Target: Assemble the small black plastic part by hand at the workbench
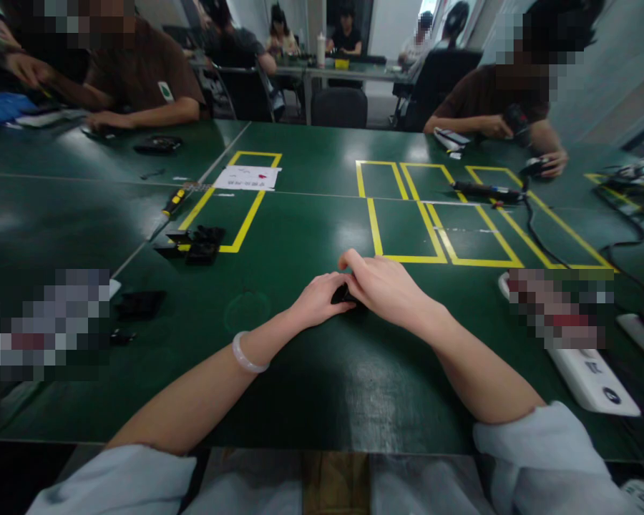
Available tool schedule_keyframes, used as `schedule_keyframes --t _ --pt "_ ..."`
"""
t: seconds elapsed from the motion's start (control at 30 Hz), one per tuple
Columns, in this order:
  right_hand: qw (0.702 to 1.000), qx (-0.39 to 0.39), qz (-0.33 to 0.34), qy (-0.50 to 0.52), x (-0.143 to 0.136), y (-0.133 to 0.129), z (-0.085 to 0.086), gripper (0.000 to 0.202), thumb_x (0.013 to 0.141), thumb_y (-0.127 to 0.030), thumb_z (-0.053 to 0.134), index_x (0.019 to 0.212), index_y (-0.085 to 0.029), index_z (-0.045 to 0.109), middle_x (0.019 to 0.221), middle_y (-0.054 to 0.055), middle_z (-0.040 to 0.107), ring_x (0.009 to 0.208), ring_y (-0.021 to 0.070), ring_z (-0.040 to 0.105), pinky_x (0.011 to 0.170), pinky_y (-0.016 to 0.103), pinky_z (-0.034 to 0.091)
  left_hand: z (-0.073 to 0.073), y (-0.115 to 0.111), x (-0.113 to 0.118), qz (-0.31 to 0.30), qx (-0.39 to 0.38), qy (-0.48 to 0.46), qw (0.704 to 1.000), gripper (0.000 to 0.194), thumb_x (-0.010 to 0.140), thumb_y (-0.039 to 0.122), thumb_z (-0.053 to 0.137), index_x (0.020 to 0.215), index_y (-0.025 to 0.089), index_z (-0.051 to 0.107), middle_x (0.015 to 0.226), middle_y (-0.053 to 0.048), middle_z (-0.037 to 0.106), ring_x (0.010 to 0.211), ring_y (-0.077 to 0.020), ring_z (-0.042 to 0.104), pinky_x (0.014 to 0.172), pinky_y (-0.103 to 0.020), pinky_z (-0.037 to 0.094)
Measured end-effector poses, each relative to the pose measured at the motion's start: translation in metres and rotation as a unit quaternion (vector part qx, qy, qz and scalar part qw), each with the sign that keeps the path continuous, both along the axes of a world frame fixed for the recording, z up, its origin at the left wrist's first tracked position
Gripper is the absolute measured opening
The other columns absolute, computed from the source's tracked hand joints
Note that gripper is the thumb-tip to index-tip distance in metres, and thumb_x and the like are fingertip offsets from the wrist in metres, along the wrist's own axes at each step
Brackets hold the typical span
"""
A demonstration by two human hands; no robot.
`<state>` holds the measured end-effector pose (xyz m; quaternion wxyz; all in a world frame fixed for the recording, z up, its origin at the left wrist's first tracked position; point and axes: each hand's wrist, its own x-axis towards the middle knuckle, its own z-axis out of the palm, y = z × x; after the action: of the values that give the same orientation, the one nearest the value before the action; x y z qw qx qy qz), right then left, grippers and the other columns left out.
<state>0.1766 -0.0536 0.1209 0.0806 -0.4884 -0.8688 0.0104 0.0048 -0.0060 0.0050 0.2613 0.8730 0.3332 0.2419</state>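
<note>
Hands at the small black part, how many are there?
2: the left hand to the left of the black part, the right hand to its right. Some fingers are hidden.

The green table (300, 400) is glossy, with yellow tape outlines (250, 222) stuck to its top. A white paper sheet (247, 177) lies across the left outline, black parts (204, 244) at its near corner. A yellow-and-black tool (174, 202) (only its handle shows clearly) rests beside that outline; a black corded tool (488, 192) lies across the right ones.
</note>
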Motion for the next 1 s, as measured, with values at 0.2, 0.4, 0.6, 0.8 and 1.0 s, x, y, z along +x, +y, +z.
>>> schedule_keyframes --t 0.2,0.4,0.6,0.8,1.0 --pt "1.000 -0.005 0.006 0.000 -0.0002 -0.0015 0.0022 0.024 0.106 -0.034 0.040 0.113 -0.017 0.056 0.087 0.005 0.074 0.077 0.0195 0.068 0.069 0.029 0.033 -0.0010 0.0001 -0.0007 -0.005 -0.003 -0.006 1.000 0.026 0.088 0.035 0.071 0.107 0.018 0.063 0.112 -0.010 0.069 0.109 -0.0307 0.066 0.096 -0.046 0.053" --pt "1.000 -0.001 -0.001 -0.010 0.0001 0.0002 0.0004 0.022 0.103 -0.024 0.039 0.115 -0.016 0.055 0.086 0.006 0.074 0.075 0.0193 0.067 0.069 0.029 0.033 0.0026 -0.0006 -0.0004 0.002 -0.006 0.012 1.000 0.030 0.086 0.034 0.073 0.108 0.018 0.061 0.115 -0.010 0.069 0.110 -0.0317 0.066 0.098 -0.047 0.052" --pt "1.000 -0.004 0.011 0.023 -0.0016 -0.0037 0.0040 0.021 0.102 -0.025 0.040 0.117 -0.016 0.053 0.088 0.005 0.074 0.079 0.0194 0.068 0.069 0.029 0.034 0.0016 -0.0004 -0.0004 -0.010 -0.005 -0.011 1.000 0.027 0.088 0.033 0.071 0.108 0.018 0.062 0.111 -0.009 0.070 0.112 -0.0309 0.065 0.100 -0.047 0.051" --pt "1.000 -0.013 0.004 -0.012 -0.0013 0.0001 0.0023 0.022 0.105 -0.030 0.038 0.111 -0.017 0.055 0.087 0.006 0.074 0.076 0.0196 0.067 0.070 0.030 0.034 0.0019 -0.0003 -0.0010 -0.005 -0.011 -0.002 1.000 0.027 0.087 0.034 0.072 0.106 0.018 0.063 0.111 -0.010 0.069 0.109 -0.0307 0.066 0.098 -0.046 0.052" --pt "1.000 -0.007 0.006 0.024 -0.0009 -0.0031 0.0032 0.022 0.101 -0.022 0.039 0.117 -0.016 0.054 0.089 0.006 0.073 0.080 0.0191 0.067 0.071 0.029 0.035 0.0032 -0.0009 0.0001 -0.005 -0.012 -0.003 1.000 0.026 0.087 0.032 0.072 0.106 0.018 0.062 0.110 -0.009 0.071 0.111 -0.0311 0.065 0.099 -0.046 0.051"
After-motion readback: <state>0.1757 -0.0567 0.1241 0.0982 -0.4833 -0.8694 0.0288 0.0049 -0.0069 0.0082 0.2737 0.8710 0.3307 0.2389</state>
